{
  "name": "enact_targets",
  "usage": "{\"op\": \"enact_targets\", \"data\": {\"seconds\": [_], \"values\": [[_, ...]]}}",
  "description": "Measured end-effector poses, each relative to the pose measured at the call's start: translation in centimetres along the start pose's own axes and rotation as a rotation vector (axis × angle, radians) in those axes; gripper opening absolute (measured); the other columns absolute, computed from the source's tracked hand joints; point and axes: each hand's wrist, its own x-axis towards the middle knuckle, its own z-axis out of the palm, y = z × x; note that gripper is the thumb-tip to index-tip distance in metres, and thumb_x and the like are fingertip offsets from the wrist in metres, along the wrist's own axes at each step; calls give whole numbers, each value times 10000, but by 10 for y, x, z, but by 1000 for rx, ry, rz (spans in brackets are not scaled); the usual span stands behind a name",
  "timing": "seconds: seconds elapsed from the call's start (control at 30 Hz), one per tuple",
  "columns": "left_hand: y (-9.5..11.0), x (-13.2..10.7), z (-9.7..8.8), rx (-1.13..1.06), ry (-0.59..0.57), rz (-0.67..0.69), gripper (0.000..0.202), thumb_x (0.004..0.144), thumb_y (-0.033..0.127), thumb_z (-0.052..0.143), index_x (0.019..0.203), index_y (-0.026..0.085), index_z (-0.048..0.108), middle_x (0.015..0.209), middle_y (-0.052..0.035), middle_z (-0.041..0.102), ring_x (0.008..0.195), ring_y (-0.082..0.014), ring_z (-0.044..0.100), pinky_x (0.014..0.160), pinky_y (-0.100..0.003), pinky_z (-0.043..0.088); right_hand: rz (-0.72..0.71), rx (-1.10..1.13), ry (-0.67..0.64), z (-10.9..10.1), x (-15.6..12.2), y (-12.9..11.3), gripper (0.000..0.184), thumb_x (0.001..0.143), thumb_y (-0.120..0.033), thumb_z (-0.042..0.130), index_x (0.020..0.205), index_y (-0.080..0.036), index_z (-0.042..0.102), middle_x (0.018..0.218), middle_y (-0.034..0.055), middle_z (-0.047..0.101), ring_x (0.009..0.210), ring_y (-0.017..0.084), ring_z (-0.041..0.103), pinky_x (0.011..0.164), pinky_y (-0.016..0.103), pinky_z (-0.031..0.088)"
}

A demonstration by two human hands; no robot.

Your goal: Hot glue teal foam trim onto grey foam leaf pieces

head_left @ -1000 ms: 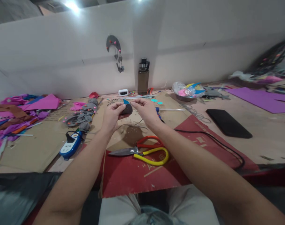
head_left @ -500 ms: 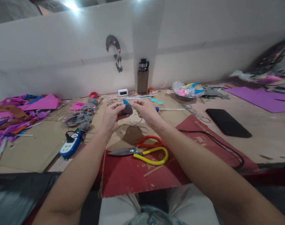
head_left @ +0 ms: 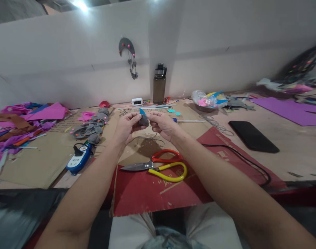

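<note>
In front of me, above the cardboard, my left hand (head_left: 125,128) is closed on a small grey felt piece (head_left: 143,120). A pointed blue felt scrap (head_left: 142,111) stands up from its top edge. My right hand (head_left: 161,124) has thumb and fingertips pinched together at the right side of the felt piece; what lies between them is too small to make out. Thin grey cord hangs under the right hand and curls on the cardboard (head_left: 189,128). Below both hands lie large scissors (head_left: 147,166) with one red and one yellow handle, blades pointing left.
Left are colourful felt scraps (head_left: 51,112), grey felt shapes (head_left: 91,129) and a blue-white power strip (head_left: 79,159). A bottle (head_left: 159,86) and small clock (head_left: 137,102) stand at the wall. Right are a bowl (head_left: 206,108), black phone (head_left: 252,136), black cable (head_left: 235,149) and purple sheet (head_left: 285,110).
The blue scrap and grey felt piece have turned slightly, and the scrap looks narrower. My right fingers have curled in more beside it. The view has shifted a little.
</note>
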Motion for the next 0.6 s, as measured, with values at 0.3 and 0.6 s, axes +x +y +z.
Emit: {"op": "enact_targets", "data": {"seconds": [0.3, 0.6], "values": [[-3, 0, 2, -73, 12, -7, 326, 632, 368, 786, 812, 134, 648, 801, -56, 694, 683, -144, 647, 632, -299, 571, -47, 22, 41, 7, -4, 1, 338, 601, -374, 758, 697, -186, 495, 494, -119, 301, 408, 19, 163, 396, 187, 92], [-5, -3, 5, -180, 25, -23, 236, 679, 303, 749, 806, 131, 648, 802, -62, 683, 688, -147, 646, 617, -289, 564, -108, 43, 92, 9, -3, 9, 328, 606, -379, 759, 739, -184, 530, 525, -111, 316, 417, 18, 181, 390, 171, 127]]}}
